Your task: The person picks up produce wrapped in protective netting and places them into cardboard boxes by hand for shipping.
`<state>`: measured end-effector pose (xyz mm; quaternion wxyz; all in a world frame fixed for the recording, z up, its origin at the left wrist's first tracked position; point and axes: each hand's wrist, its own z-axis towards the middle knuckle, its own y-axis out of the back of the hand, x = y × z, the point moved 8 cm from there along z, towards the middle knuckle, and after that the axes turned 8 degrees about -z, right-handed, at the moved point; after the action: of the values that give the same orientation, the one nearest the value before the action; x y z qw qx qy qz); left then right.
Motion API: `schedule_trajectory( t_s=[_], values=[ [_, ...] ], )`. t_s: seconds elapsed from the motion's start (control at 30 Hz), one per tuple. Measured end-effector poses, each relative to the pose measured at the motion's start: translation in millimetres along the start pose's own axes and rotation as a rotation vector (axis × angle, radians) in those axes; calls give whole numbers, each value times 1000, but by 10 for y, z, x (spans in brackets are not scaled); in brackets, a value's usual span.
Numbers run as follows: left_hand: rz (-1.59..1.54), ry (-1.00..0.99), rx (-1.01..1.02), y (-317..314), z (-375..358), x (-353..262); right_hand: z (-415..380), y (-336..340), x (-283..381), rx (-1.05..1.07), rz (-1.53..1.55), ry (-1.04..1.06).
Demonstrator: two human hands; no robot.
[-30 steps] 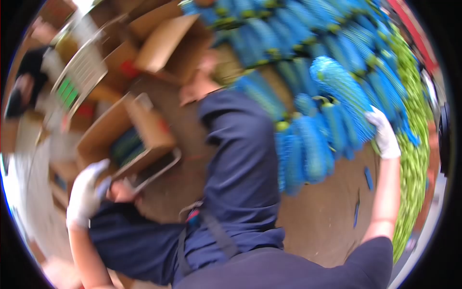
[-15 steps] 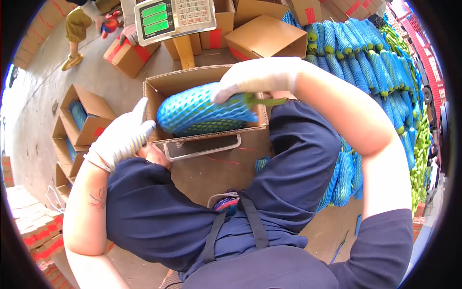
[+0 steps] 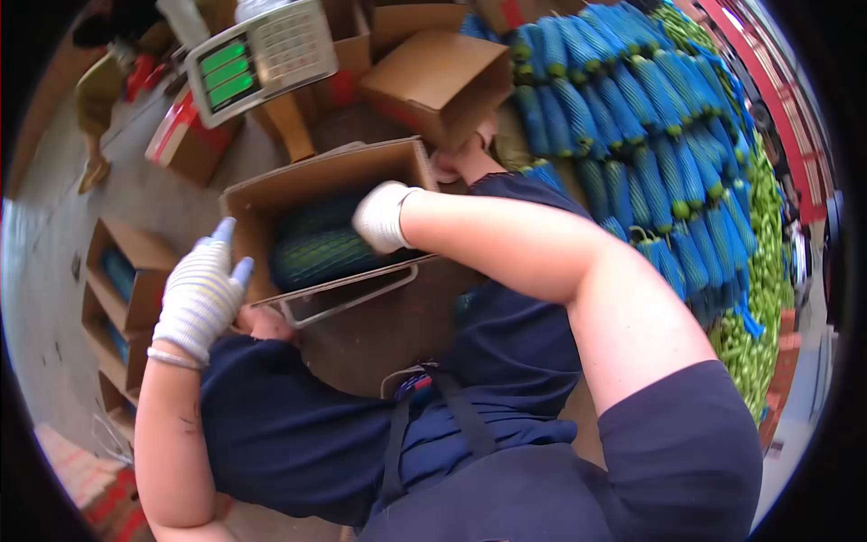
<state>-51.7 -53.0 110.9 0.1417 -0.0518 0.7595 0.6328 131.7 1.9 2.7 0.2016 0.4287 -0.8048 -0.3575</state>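
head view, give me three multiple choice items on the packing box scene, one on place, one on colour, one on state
1. Where is the right hand?
A. inside the open box
B. on the scale
C. on the floor

2. What colour are the scale's displays?
A. red
B. green
C. white

3. How is the left hand?
A. gripping a knife
B. closed on tape
C. open, fingers spread, holding nothing

Answers: 1 A, the glove reaches over the netted produce in the box. 2 B, the panels glow green. 3 C, it hangs open beside the box.

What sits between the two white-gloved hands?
In the head view, the open cardboard box's side wall stands between the left hand and right hand.
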Motion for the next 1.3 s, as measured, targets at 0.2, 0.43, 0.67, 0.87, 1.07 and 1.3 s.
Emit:
schedule_trajectory(
  t_s=[0.2,0.43,0.67,0.87,1.07,1.3],
  values=[
    [-352,-293,-46,170,267,-654,-2399,199,-405,-1383,477,-99],
    [-267,-231,211,-520,428,-706,-4107,-2908,-1495,-1126,548,-1262],
    [-264,-64,138,-468,251,-630,-4536,-4752,-1992,-608,846,-1462],
    [-247,-48,115,-350,129,-744,-3859,-5140,-2720,-95,980,-1414],
    [-301,4,102,-185,-30,-648,-3696,-5295,-2992,41,856,-1292],
    [-278,-47,56,-134,-2,-877,-3912,-4929,-2825,-90,796,-1350]
  ],
)
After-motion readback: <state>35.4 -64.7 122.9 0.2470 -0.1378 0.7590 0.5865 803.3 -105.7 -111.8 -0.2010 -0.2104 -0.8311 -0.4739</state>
